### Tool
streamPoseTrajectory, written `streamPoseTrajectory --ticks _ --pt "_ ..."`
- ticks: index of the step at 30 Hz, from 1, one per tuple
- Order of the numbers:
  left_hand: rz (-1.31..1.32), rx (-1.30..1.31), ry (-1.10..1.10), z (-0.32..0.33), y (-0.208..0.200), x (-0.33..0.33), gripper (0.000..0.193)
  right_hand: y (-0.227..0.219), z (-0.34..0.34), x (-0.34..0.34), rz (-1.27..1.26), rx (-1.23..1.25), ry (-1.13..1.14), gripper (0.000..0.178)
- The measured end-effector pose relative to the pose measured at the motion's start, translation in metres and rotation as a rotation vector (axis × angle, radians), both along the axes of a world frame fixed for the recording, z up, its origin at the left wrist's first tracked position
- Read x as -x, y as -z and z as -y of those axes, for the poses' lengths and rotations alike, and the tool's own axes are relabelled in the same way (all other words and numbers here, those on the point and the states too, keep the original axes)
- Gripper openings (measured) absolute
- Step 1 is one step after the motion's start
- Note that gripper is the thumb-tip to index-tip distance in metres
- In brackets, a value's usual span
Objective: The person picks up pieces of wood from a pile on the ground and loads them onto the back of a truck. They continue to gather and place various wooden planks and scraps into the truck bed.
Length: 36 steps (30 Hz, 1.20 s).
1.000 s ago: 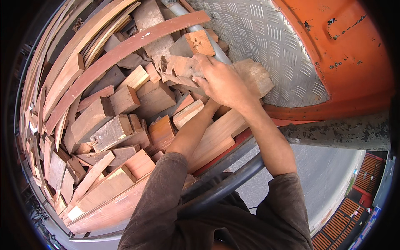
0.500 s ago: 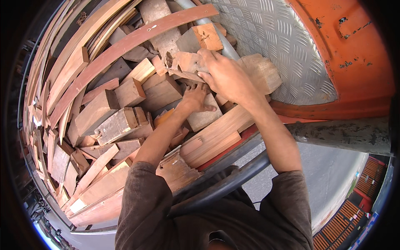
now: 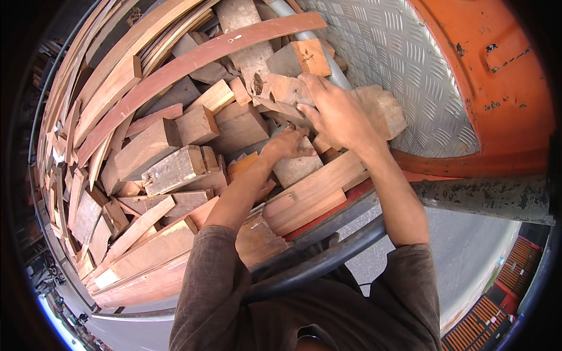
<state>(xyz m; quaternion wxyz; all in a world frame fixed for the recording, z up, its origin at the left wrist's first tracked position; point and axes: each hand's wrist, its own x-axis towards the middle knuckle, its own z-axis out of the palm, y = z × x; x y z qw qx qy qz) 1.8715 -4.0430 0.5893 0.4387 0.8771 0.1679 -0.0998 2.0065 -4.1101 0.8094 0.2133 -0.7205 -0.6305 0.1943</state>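
Note:
A jagged, weathered wooden block (image 3: 288, 89) lies on the heap, with my right hand (image 3: 336, 114) closed on its right end, thumb below and fingers over the top. Just beneath, my left hand (image 3: 285, 144) is bent around the upper part of a greyish wooden block (image 3: 298, 170); its fingertips are partly hidden behind that block. Beside my right wrist rests a wide, pale wood chunk (image 3: 383, 112). A block with an orange-brown end (image 3: 312, 57) sits above my right hand.
A long curved reddish plank (image 3: 205, 51) crosses the wood pile. Patterned metal plate (image 3: 404, 64) and an orange panel (image 3: 503, 82) bound the right side. A dark tubular bar (image 3: 328, 257) runs between me and the pile. Long boards (image 3: 105, 52) stack at the left.
The view has shifted, so the pile appears farther right. My left hand's fingers, spread before, now curl in around the greyish block. My right hand keeps its hold on the jagged block.

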Motion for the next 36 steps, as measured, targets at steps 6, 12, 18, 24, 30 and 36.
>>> streamPoseTrajectory --ticks 6,12,18,24,30,36 --pt "0.137 -0.185 -0.217 0.039 0.003 -0.050 0.064 0.002 0.002 0.000 0.004 -0.031 0.005 0.050" --pt "0.294 -0.161 -0.491 0.041 -0.004 -0.080 0.067 0.004 0.003 0.000 0.035 -0.088 -0.010 0.050" --pt "0.279 -0.086 -0.556 0.016 -0.009 -0.089 0.070 -0.002 0.003 -0.001 0.018 -0.056 0.017 0.049" --pt "0.322 -0.052 -0.593 0.010 -0.014 -0.093 0.073 0.001 0.006 -0.004 0.028 -0.097 0.003 0.049" --pt "0.379 -0.028 -0.645 -0.005 -0.024 -0.101 0.076 0.002 0.003 -0.004 0.029 -0.137 -0.001 0.048" --pt "0.293 0.000 -0.622 0.014 -0.032 -0.081 0.078 0.001 0.006 -0.003 0.040 -0.082 0.003 0.048"
